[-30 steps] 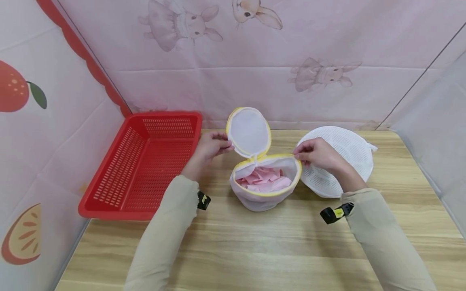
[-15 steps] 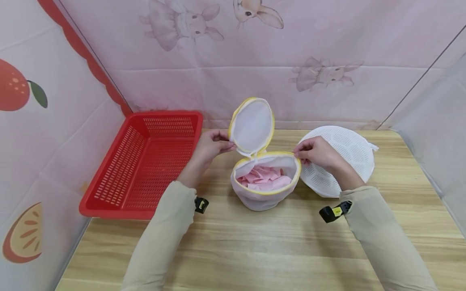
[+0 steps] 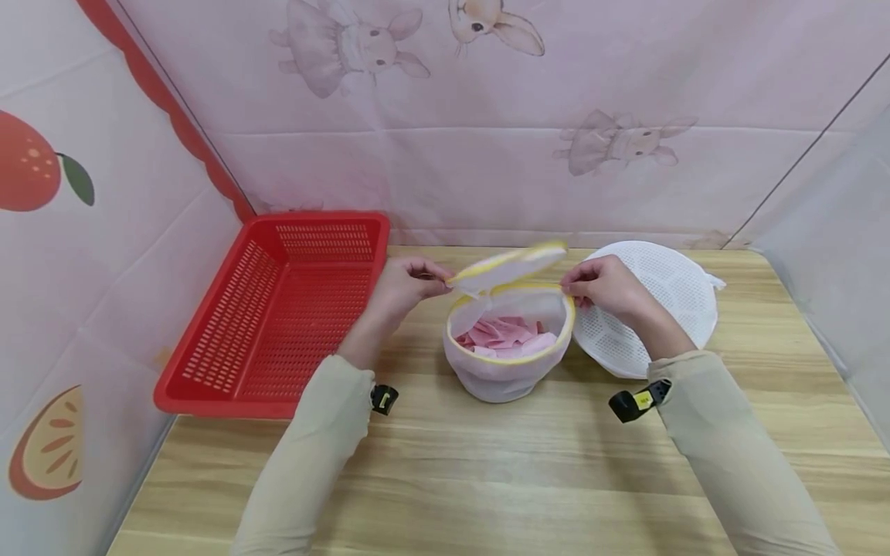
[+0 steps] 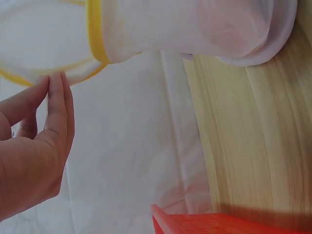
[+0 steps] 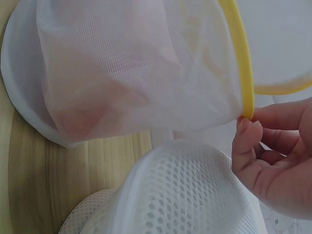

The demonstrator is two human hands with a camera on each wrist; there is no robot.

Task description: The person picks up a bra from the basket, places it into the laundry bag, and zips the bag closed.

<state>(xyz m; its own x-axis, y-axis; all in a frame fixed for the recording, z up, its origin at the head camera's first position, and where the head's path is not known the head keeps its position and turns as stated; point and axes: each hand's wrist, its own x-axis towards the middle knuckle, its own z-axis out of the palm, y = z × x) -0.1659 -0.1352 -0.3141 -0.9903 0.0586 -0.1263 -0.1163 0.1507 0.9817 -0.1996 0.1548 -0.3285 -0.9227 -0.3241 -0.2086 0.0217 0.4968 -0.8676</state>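
A white mesh laundry bag [image 3: 497,378] with a yellow zipper edge stands upright on the table, its mouth uncovered. Crumpled pink cloth [image 3: 504,333] lies inside it. The bag's round lid [image 3: 511,266] tilts above the far side of the mouth, seen nearly edge-on. My left hand [image 3: 410,289] pinches the lid's left edge between thumb and fingers. On the other side my right hand [image 3: 608,289] pinches the yellow rim at the right of the mouth; in the right wrist view the thumb [image 5: 247,134] presses against the zipper.
To the left stands a red plastic basket [image 3: 271,409] with slotted walls. A second white mesh bag [image 3: 670,297], round and coarser in weave, lies at the right, partly under my right hand. A pink printed cloth wall [image 3: 452,177] rises behind the table.
The lid has swung from upright, rising slightly at first, to tilted over the back of the mouth. My left hand moved a little with it. My right hand stays at the rim.
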